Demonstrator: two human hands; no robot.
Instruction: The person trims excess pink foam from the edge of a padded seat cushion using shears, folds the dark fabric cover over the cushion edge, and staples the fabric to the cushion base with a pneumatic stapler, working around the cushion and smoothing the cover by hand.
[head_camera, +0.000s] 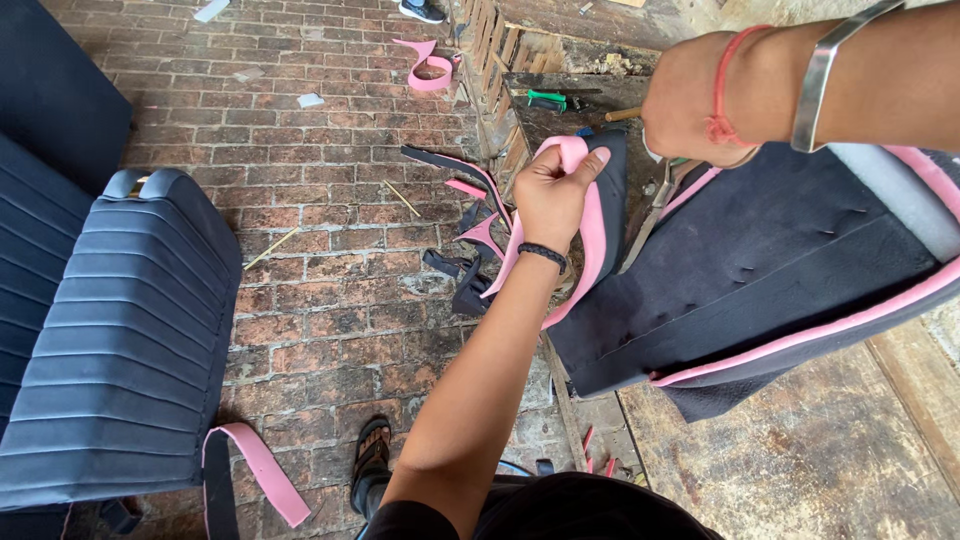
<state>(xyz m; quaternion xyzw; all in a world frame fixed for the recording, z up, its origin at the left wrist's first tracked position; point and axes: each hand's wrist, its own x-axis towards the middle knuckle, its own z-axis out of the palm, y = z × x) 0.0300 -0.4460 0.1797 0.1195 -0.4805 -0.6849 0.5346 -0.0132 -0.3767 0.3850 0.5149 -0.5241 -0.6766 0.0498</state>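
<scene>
At the workbench edge, pink foam trim on a dark seat cover is pinched by the left hand. A wooden-handled tool is gripped by the clenched right hand.

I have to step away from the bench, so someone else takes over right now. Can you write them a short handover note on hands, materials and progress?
Left hand: closed on the pink foam strip at the dark cover's corner, pulling it up.
Right hand: fisted around a wooden-handled tool above that same corner; tool tip hidden.
Cover lies on the wooden workbench, pink edging along its lower side.
Offcuts on the brick floor; a finished ribbed seat stands to the left.
Done: long edge looks trimmed. Left: the corner in hand.
</scene>
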